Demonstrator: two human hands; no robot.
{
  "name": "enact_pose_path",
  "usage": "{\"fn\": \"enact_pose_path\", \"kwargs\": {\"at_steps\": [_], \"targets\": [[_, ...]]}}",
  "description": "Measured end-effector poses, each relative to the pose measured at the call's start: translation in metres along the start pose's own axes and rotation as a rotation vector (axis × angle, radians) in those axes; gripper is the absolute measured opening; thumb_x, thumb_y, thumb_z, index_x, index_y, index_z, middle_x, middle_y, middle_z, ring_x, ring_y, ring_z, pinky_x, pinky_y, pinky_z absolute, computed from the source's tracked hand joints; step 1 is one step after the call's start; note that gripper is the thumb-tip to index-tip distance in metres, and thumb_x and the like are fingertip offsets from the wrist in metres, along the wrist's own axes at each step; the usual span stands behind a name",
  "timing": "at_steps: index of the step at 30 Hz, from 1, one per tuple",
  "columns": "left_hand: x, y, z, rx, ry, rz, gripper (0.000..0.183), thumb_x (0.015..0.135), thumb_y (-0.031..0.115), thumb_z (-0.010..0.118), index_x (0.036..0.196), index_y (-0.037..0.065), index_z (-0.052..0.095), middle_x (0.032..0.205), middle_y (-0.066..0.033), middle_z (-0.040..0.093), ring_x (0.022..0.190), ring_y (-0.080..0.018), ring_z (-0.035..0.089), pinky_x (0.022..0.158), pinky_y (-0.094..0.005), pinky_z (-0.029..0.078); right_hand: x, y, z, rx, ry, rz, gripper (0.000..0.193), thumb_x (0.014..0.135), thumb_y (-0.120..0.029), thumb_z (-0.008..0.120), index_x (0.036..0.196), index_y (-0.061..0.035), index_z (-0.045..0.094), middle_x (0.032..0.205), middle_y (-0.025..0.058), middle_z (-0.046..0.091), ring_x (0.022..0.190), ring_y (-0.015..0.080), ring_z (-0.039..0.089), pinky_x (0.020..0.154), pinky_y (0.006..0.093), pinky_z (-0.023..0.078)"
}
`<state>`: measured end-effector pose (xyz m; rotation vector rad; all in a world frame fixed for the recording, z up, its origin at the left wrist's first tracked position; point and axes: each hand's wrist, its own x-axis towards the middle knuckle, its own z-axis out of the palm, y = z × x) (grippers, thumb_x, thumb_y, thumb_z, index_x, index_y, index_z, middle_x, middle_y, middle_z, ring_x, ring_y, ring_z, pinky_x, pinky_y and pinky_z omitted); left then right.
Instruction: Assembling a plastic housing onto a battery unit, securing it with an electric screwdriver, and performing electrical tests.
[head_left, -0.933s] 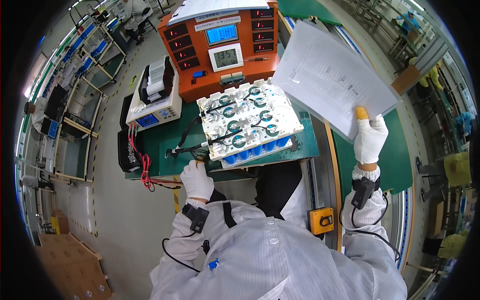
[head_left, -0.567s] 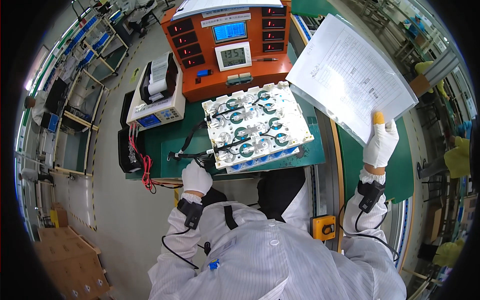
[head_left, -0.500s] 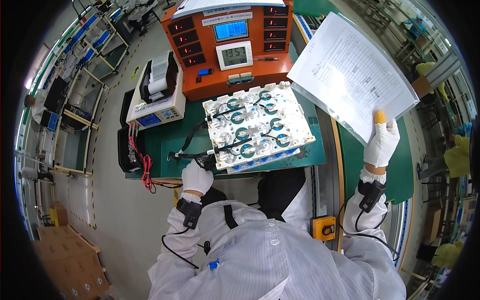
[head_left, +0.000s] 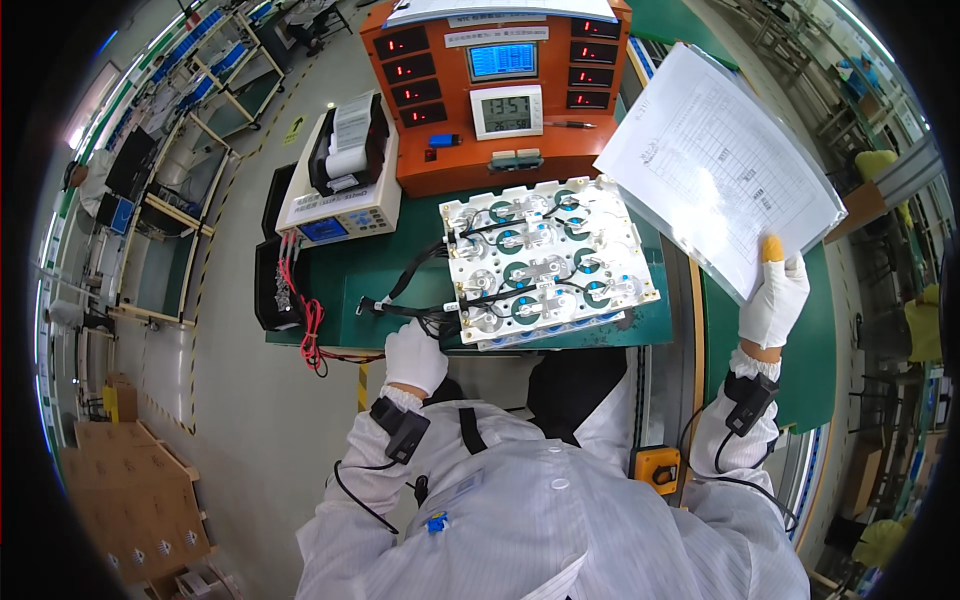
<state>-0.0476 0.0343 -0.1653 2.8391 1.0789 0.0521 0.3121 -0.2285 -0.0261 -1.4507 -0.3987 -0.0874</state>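
My right hand (head_left: 775, 302), in a white glove with an orange-yellow thumb tip, pinches the lower corner of a printed sheet in a clear sleeve (head_left: 715, 165). The sheet is held up to the right of a white battery module (head_left: 548, 270), which has round cells, clear caps and black wiring. Gloved in white too, my left hand (head_left: 416, 358) is curled at the table's front edge, against the black cable bundle (head_left: 432, 318) from the module. Its fingertips are hidden, so what lies in them does not show. A loose black connector (head_left: 368, 305) rests left of the bundle.
Behind the module stands an orange tester (head_left: 440, 165) with red displays, a screen and a small clock (head_left: 506, 112). Left of it sits a white meter (head_left: 345, 212) with a printer on top and red leads (head_left: 312, 325). A yellow switch box (head_left: 656, 468) is low on the right.
The whole view has shifted, so the bench and both hands appear farther right and slightly lower. Both hands keep their places, the right still holding the sheet.
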Motion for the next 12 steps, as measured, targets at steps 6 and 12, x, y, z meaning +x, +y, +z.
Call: {"fn": "enact_pose_path", "kwargs": {"at_steps": [6,12], "targets": [[0.006,-0.005,-0.019,-0.227,-0.140,-0.183,0.018,0.076,0.013,0.065,0.091,0.004,0.065,0.084,-0.0217,0.068,0.082,-0.0428,0.066,0.076,-0.0496,0.054,0.002,-0.003,-0.014,0.163,-0.036,-0.001,0.032,0.097,-0.020,0.065,0.114,0.0078,0.062,0.105,0.0086,0.069,0.089,0.0114,0.062,0.080,0.0233,0.049],[0.004,-0.037,-0.011,-1.135,-0.470,-0.398,0.068,0.081,0.024,0.075,0.141,0.009,0.047,0.113,-0.0161,0.071,0.087,-0.0350,0.071,0.075,-0.0439,0.056,-0.003,-0.014,-0.004,0.301,-0.201,0.178,0.041,0.099,-0.024,0.061,0.127,0.0064,0.055,0.111,0.0129,0.069,0.095,0.0155,0.066,0.087,0.0259,0.051]]}}
